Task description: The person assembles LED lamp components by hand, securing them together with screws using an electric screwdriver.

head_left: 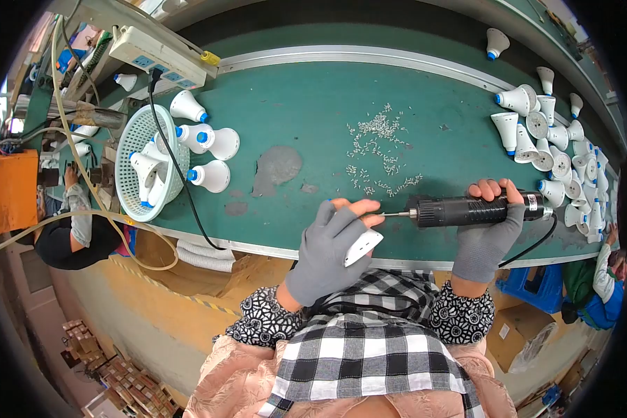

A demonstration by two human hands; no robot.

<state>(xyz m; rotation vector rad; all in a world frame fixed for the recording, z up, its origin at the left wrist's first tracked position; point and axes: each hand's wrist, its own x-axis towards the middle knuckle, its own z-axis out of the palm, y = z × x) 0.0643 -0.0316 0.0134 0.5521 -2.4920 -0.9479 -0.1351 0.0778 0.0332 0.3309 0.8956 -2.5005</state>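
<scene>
My left hand [333, 244], in a grey fingerless glove, is closed around a white lamp housing [364, 248], most of it hidden by the palm and fingers. Its fingertips are at the tip of the driver bit; whether a screw is there is too small to tell. My right hand [491, 226], gloved the same way, grips a black electric screwdriver [460, 210] held level, its bit pointing left toward the left fingers. Behind the hands, a scattered pile of small silvery screws [380, 129] lies on the green bench top [313, 104].
At left stands a pale green basket [125, 188] with white lamp housings in it, and several housings [212, 176] beside it. Many more housings [536, 125] crowd the right end. A power strip [157, 56] and black cable [177, 157] are at left. Other people sit at both sides.
</scene>
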